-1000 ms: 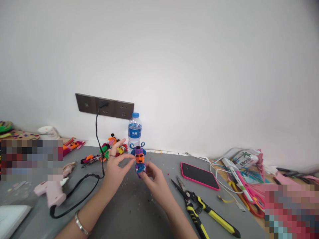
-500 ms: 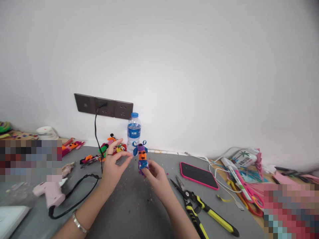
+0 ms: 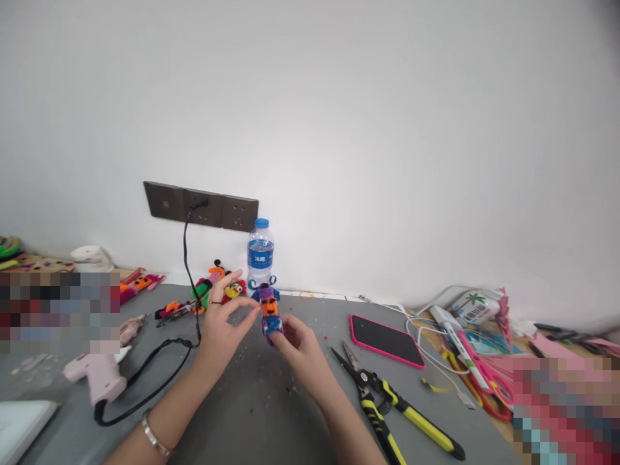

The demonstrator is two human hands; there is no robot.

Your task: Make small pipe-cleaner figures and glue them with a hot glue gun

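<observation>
Small figure (image 3: 268, 309) of purple, orange and blue fuzzy wire, held upright above the grey tabletop (image 3: 252, 400), just in front of the water bottle (image 3: 260, 254) at the far wall. Long axis of the figure vertical, blue curled ends at the top.

Right hand (image 3: 300, 352) below and to the near right of the figure, fingers (image 3: 278, 337) closed on its lower purple-blue end. Left hand (image 3: 221, 329) to the left of the figure, thumb and forefinger tips pinched on or touching its upper part near the orange middle, remaining fingers spread apart; bracelet on that wrist. Both hands about equally near; figure between them, right hand bearing the base, left hand at the side.

Left of the hands: pink glue gun (image 3: 97, 374) lying on the tabletop, black cord (image 3: 186, 258) running up to the wall sockets (image 3: 201, 208); more coloured wire figures (image 3: 208, 290) at the far left. Right of the hands: yellow-handled cutters (image 3: 397, 407), phone (image 3: 387, 341) in a pink case face up, pink scissors (image 3: 484, 381) among loose cables.
</observation>
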